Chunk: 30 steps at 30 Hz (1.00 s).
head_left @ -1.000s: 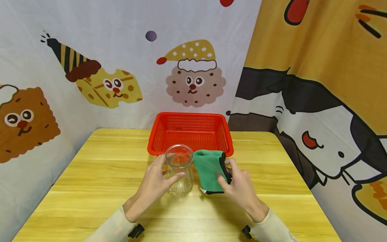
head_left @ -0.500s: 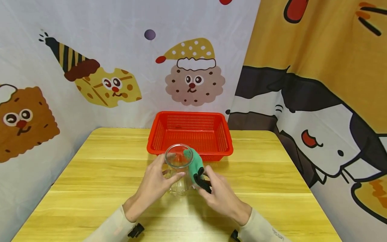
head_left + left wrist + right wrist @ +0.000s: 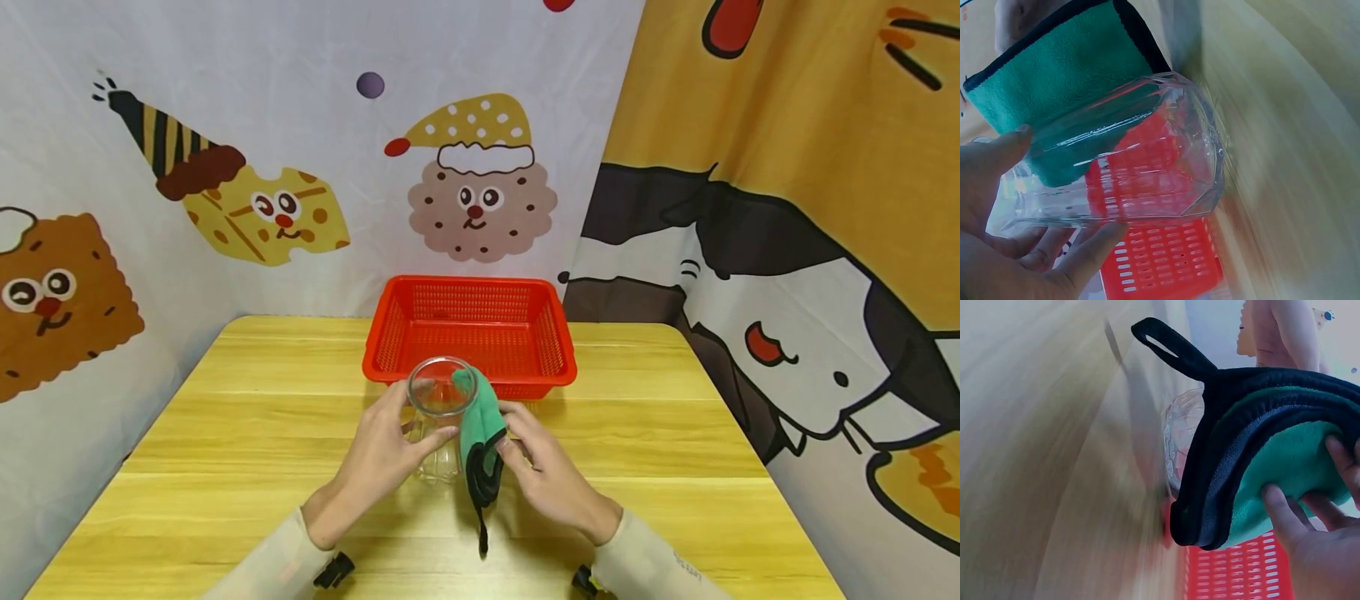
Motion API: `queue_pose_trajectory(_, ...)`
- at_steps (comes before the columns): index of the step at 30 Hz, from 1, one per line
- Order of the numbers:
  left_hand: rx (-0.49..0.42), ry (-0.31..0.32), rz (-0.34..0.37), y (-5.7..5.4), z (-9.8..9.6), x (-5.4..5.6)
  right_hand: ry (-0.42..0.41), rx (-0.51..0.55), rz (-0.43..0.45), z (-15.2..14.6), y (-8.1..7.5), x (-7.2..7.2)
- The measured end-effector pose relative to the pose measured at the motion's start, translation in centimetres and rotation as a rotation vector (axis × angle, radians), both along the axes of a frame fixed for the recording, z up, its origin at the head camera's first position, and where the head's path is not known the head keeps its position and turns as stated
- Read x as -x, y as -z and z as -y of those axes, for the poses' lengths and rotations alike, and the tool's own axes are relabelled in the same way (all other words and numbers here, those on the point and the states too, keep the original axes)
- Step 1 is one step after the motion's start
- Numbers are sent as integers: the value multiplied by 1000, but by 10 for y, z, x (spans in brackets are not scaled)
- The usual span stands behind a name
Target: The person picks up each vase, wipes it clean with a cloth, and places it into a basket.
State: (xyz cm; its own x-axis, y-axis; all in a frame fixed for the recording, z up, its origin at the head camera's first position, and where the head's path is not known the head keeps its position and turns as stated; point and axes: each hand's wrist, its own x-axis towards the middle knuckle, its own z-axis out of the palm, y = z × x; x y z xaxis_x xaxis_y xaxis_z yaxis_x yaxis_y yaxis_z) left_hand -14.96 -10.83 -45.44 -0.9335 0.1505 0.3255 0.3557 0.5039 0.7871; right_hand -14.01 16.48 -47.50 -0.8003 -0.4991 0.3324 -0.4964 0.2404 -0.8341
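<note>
A clear glass jar (image 3: pixel 441 407) with a wide round rim and faceted sides stands on the table, gripped by my left hand (image 3: pixel 375 458). In the left wrist view the fingers and thumb curl around the glass (image 3: pixel 1166 156). My right hand (image 3: pixel 555 483) holds a folded green cloth (image 3: pixel 480 412) with black edging against the jar's right side. Part of the cloth shows through the glass near the rim. The right wrist view shows the cloth (image 3: pixel 1291 469) pinched between thumb and fingers, its black hanging loop (image 3: pixel 1175 353) sticking out and hiding most of the jar.
A red plastic basket (image 3: pixel 480 340) with perforated walls stands just behind the jar. The wooden table (image 3: pixel 255 425) reaches back to a curtain (image 3: pixel 315 100) printed with cartoon figures, which also runs along both sides.
My right hand has moved left, bringing the cloth from beside the jar onto its right side. The cloth has folded over and its loop now hangs down. My left hand keeps its grip.
</note>
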Motion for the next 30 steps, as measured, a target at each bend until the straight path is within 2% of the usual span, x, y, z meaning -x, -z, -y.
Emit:
queue_pose_trajectory(5,1,-5,13,1,0,-1,36,43,17,0,3,4)
queue_pose_trajectory(12,-5,-4,6,1,0,0,108,158,151,8,0,10)
queue_pose_trajectory(15,-1,-3,-4,1,0,0,125,168,185,11,-1,14)
queue_pose_trajectory(24,24,-12,-32,3,0,0,172,85,150,21,0,21)
queue_pose_trajectory(30,10,1,-12,2,1,0,177,69,125,23,-1,23)
